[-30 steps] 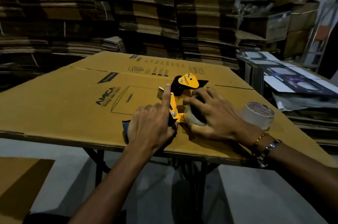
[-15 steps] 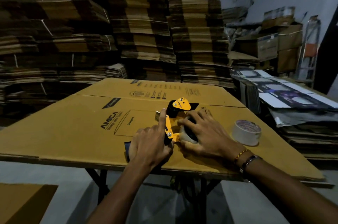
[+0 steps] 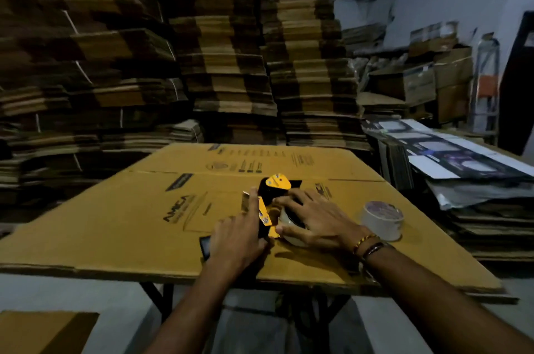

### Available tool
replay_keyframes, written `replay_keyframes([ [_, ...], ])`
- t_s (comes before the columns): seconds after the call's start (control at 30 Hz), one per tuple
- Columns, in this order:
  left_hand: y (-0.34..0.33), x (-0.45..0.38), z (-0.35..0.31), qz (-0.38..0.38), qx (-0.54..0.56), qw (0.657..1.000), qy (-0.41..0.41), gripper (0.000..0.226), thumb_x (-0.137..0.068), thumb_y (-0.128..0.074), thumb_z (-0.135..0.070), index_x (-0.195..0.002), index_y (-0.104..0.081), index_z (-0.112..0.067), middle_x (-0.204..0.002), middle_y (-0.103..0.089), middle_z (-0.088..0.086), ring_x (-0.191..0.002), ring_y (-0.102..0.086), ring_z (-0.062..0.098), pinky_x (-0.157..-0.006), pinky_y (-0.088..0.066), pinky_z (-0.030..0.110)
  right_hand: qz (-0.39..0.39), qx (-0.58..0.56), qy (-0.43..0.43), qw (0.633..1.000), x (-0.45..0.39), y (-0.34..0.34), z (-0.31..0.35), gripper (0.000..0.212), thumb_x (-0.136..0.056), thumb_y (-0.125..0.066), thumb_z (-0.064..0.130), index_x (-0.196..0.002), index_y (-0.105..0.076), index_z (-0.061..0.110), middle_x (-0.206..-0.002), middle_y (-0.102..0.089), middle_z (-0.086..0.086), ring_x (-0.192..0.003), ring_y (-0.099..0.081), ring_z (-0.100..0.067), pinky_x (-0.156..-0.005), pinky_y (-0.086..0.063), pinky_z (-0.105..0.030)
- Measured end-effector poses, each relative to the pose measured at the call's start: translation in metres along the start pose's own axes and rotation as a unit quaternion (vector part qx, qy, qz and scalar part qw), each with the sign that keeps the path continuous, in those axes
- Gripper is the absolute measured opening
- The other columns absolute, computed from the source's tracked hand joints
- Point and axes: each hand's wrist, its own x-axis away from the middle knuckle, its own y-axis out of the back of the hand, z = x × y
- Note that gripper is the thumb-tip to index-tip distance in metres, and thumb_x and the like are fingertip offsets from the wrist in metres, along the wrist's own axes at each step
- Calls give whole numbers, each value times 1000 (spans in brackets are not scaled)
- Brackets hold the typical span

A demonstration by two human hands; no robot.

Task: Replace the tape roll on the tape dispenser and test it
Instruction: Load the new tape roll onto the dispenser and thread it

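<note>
A yellow and black tape dispenser (image 3: 274, 189) lies on its side on a flattened cardboard box (image 3: 144, 209) that covers the table. My left hand (image 3: 238, 238) grips the dispenser's handle, index finger stretched along its frame. My right hand (image 3: 313, 222) is spread over a pale tape roll (image 3: 284, 216) that sits in the dispenser, fingers wrapped around it. A second, whitish tape roll (image 3: 381, 219) stands loose on the cardboard to the right of my right wrist.
Tall stacks of flattened cardboard (image 3: 219, 65) fill the back. A pile of printed sheets (image 3: 450, 163) lies to the right of the table. Another cardboard piece (image 3: 37, 330) sits low at the front left. The table's near edge is just below my wrists.
The view has tilted upward, so the table sits lower in the frame. Both hands keep the same hold on the dispenser and the roll.
</note>
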Motion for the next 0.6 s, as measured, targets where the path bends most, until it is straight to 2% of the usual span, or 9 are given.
replay_keyframes([
  [0.13,11,9,-14,33,32,998,52,106,-91,-59,-46,-152,22,-17,-116,-67,11,-97,-66,33,-78,-52,40,-14,-37,-45,998,12,2,5,85,-89,-30,79,-159,-6,36,-166,-9,9,-150,-14,-18,-116,-25,-40],
  [0.23,19,19,-23,57,61,994,75,106,-93,-55,-49,-150,28,-14,-127,-62,13,-103,-65,33,-76,-47,38,-23,-109,-101,989,32,-17,4,95,-89,-44,74,-158,8,35,-168,11,11,-154,0,-15,-121,-20,-39],
  [0.3,24,25,-28,76,93,989,83,106,-94,-54,-50,-149,30,-13,-136,-56,16,-110,-61,35,-82,-48,40,-17,-173,-125,977,43,-28,1,97,-91,-52,64,-158,9,33,-168,12,9,-154,-4,-14,-121,-21,-35],
  [0.37,27,28,-32,95,134,982,92,104,-95,-53,-48,-149,29,-12,-142,-50,18,-117,-57,37,-89,-48,42,-5,-244,-135,960,47,-34,-1,92,-93,-54,58,-160,2,30,-168,-1,8,-153,-15,-13,-121,-24,-33],
  [0.43,31,28,-38,119,187,968,115,101,-95,-53,-46,-152,23,-12,-144,-46,20,-122,-52,38,-95,-47,43,-1,-380,-158,911,45,-35,2,82,-91,-57,57,-158,-15,34,-166,-19,7,-148,-28,-13,-120,-31,-37],
  [0.5,33,28,-46,129,254,947,146,99,-92,-55,-47,-154,14,-14,-142,-46,20,-124,-51,38,-99,-47,43,0,-540,-205,817,39,-31,9,71,-87,-61,61,-150,-37,38,-158,-38,6,-140,-41,-15,-115,-40,-44],
  [0.57,33,29,-55,123,308,928,173,100,-87,-58,-51,-155,7,-18,-142,-48,17,-125,-51,37,-101,-47,43,12,-639,-215,738,35,-25,17,50,-93,-58,56,-135,-58,30,-144,-57,-2,-130,-54,-20,-110,-45,-48],
  [0.6,32,30,-60,122,324,920,183,101,-85,-58,-55,-156,5,-20,-143,-48,16,-126,-51,37,-101,-46,42,14,-649,-203,733,34,-21,20,41,-98,-55,49,-128,-65,21,-134,-65,-10,-123,-60,-24,-108,-46,-50],
])
